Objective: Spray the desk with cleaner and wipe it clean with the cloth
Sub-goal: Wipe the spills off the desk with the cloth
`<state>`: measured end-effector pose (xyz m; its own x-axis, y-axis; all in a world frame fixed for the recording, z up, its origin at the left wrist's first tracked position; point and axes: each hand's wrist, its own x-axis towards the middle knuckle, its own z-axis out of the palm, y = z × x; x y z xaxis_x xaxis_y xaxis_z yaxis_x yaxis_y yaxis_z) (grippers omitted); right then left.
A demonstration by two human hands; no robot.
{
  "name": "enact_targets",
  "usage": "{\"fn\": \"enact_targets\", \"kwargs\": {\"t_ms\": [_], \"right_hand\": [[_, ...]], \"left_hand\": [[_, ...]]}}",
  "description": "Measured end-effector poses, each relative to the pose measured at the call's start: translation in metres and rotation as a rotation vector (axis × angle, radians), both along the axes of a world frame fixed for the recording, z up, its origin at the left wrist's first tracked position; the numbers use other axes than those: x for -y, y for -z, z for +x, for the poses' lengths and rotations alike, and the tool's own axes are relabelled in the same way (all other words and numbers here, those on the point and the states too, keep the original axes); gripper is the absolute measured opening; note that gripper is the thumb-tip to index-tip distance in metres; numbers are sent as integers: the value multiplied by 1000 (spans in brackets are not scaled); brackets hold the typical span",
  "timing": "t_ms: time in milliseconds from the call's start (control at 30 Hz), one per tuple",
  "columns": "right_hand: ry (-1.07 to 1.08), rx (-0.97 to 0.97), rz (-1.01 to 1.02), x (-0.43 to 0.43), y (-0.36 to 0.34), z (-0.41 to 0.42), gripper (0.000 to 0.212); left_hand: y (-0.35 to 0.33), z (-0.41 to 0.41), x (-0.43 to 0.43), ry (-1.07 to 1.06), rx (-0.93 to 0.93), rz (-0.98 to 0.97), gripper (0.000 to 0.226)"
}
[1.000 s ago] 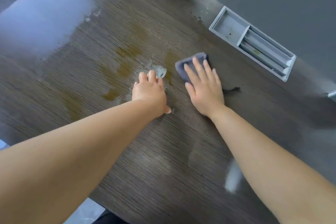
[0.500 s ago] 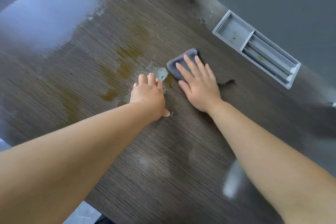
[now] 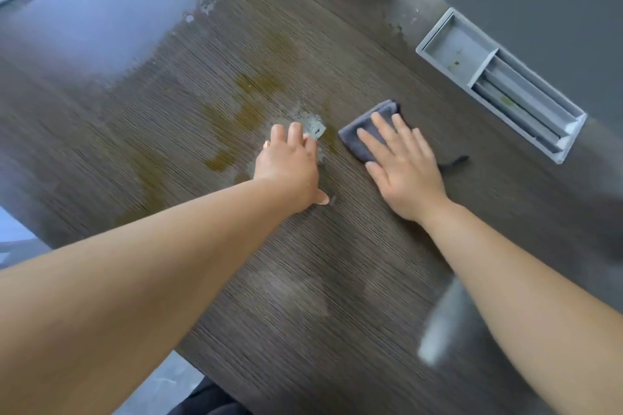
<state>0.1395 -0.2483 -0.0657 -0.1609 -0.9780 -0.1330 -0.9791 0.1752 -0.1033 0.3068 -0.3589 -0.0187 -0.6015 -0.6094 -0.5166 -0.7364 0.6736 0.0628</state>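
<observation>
The dark wood-grain desk (image 3: 303, 280) carries brown stains (image 3: 242, 111) and a small wet, pale patch (image 3: 315, 126) near its middle. A folded grey-blue cloth (image 3: 360, 135) lies just right of that patch. My right hand (image 3: 404, 172) presses flat on the cloth with fingers spread, covering its near half. A dark loop of the cloth (image 3: 455, 160) sticks out to the right of the hand. My left hand (image 3: 290, 168) rests palm down on the desk, fingertips at the wet patch, holding nothing. No spray bottle is in view.
A grey recessed tray (image 3: 455, 47) with long slots sits in the desk's far right, beside a grey wall. Bright glare (image 3: 101, 10) covers the far left of the desk. A blurred pale streak (image 3: 441, 323) shows by my right forearm. The desk's near edge runs at lower left.
My right hand slid the cloth left toward the wet patch, then back a little to the right. My left hand stayed in place on the desk.
</observation>
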Motion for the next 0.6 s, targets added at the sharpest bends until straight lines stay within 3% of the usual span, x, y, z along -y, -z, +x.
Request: {"fn": "enact_targets", "kwargs": {"t_ms": [200, 267, 433, 500, 600], "right_hand": [[593, -32, 27, 62, 1, 9, 53], [550, -29, 25, 68, -1, 35, 54], [35, -18, 22, -4, -1, 38, 55], [73, -33, 53, -6, -2, 15, 54], [435, -65, 71, 34, 0, 15, 53]], "left_hand": [[2, 6, 0, -18, -64, -16, 101], [2, 13, -3, -20, -130, -38, 101], [0, 44, -17, -4, -293, -77, 86], [-1, 62, -23, 3, -294, -77, 81], [0, 88, -28, -7, -261, -90, 82]]}}
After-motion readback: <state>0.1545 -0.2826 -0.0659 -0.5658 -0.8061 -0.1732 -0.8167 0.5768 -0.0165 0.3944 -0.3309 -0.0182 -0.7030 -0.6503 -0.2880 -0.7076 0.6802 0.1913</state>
